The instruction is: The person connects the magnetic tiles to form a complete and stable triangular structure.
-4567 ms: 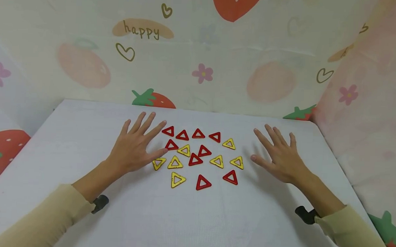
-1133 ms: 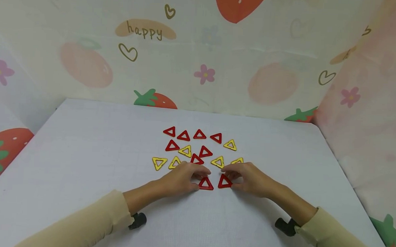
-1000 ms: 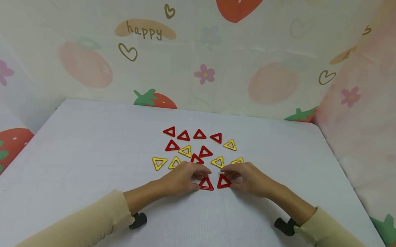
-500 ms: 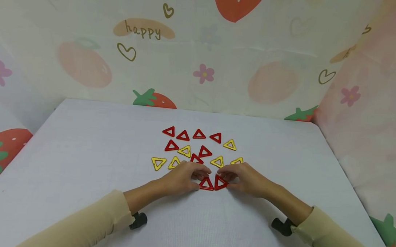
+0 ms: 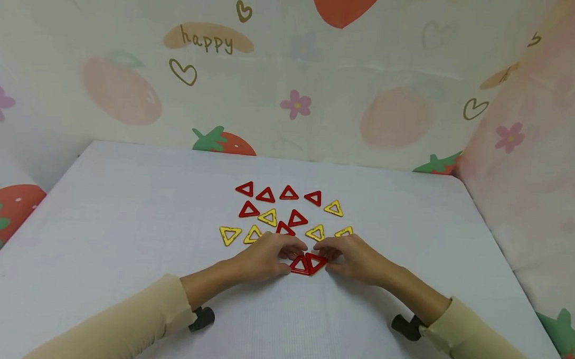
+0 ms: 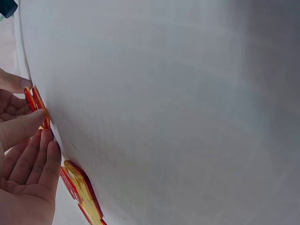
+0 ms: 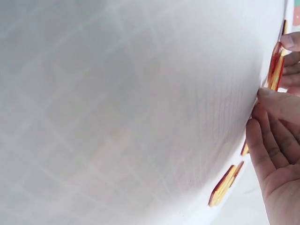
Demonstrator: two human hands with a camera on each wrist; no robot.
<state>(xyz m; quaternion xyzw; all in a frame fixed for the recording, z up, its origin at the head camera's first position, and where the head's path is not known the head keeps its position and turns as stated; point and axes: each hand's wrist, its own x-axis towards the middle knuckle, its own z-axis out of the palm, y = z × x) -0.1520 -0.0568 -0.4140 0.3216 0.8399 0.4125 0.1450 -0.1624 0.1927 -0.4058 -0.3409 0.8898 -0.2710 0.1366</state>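
Note:
Two red triangular magnetic tiles lie side by side at the near edge of the group in the head view, their edges meeting. My left hand [image 5: 265, 258] pinches the left red tile [image 5: 300, 272] between thumb and fingers. The right red tile [image 5: 319, 256] is pinched by my right hand [image 5: 360, 262] from its right side. In the left wrist view, the thumb of my left hand [image 6: 28, 164] presses at a red tile's edge [image 6: 40, 99]. My right hand [image 7: 281, 145] appears in the right wrist view with its thumb at a tile [image 7: 275, 70].
Several other red tiles [image 5: 289, 198] and yellow tiles [image 5: 333, 213] lie flat behind the hands on the white table [image 5: 292, 327]. The hands partly cover a yellow tile [image 5: 344, 231] and a red tile [image 5: 282, 229]. A printed cloth wall [image 5: 329, 70] stands behind the table.
Both hands came in from the sides and took hold of the two near red tiles. The right hand then slid its tile left until it met the left one. The left hand stayed put lately.

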